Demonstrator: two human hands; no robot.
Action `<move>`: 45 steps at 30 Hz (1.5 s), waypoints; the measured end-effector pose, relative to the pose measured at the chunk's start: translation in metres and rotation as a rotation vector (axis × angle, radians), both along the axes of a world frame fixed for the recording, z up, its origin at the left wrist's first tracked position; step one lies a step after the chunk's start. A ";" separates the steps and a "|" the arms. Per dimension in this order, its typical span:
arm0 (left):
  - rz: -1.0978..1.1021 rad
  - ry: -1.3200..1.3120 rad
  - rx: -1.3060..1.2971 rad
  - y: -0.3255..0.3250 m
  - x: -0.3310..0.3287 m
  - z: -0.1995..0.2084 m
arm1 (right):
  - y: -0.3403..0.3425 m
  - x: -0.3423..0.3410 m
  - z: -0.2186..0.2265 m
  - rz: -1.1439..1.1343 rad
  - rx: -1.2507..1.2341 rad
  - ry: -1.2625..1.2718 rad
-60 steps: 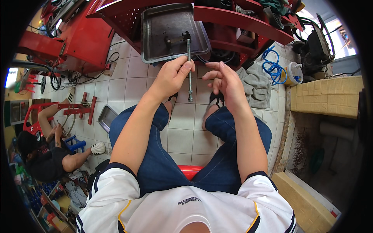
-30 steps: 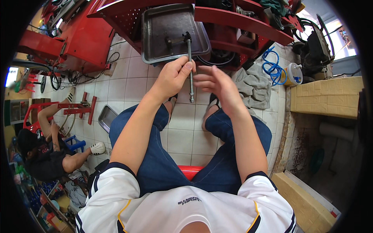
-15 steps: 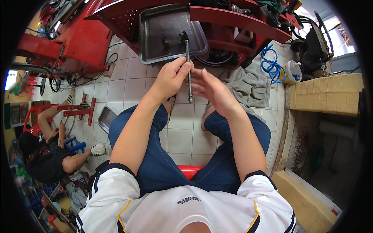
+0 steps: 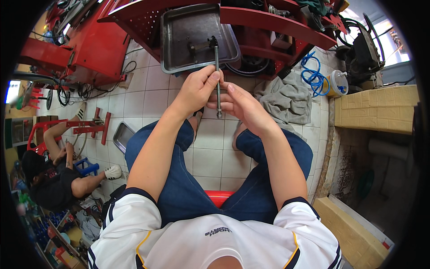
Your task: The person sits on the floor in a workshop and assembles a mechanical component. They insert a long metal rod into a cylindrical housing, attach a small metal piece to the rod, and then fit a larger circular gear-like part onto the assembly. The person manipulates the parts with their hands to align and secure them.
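Note:
A long slim metal rod point(image 4: 218, 99) points away from me, with a nut-like end nearest me. My left hand point(image 4: 195, 89) is closed around its middle, thumb on top. My right hand point(image 4: 247, 107) lies beside and partly behind the rod, its fingers stretched out and touching or nearly touching it; I cannot tell which. At the rod's far end shows a small dark toothed part point(image 4: 212, 42). That end is over a grey metal tray point(image 4: 168, 42), where a dark piece point(image 4: 195, 47) lies.
Red metal shelving point(image 4: 268, 20) stands beyond the tray. To the right are a grey cloth point(image 4: 286, 102), a coiled blue hose point(image 4: 313, 76) and a yellowish tub point(image 4: 337, 83). A smaller tray point(image 4: 122, 136) rests on the tiles at left, near a seated person point(image 4: 56, 184).
My right hand has moved left and closer to the rod, its fingers now behind it. My left hand keeps its hold, with the rod almost still.

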State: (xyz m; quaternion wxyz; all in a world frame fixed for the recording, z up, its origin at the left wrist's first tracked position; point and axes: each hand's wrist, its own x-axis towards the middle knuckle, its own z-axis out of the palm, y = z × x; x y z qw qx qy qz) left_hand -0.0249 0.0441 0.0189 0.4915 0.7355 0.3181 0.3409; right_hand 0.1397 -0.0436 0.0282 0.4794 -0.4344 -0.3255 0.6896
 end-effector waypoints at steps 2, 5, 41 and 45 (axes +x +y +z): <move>-0.006 -0.001 -0.047 0.002 -0.002 0.000 | 0.001 0.005 0.009 0.005 -0.046 -0.017; -0.004 0.024 -0.007 0.003 -0.003 0.005 | 0.006 0.031 0.008 -0.032 -0.052 -0.098; 0.044 -0.005 -0.112 0.005 -0.007 0.003 | 0.004 0.022 0.007 0.036 -0.024 -0.024; 0.040 0.014 -0.072 0.008 -0.012 0.005 | 0.007 0.040 0.002 -0.122 -0.009 -0.096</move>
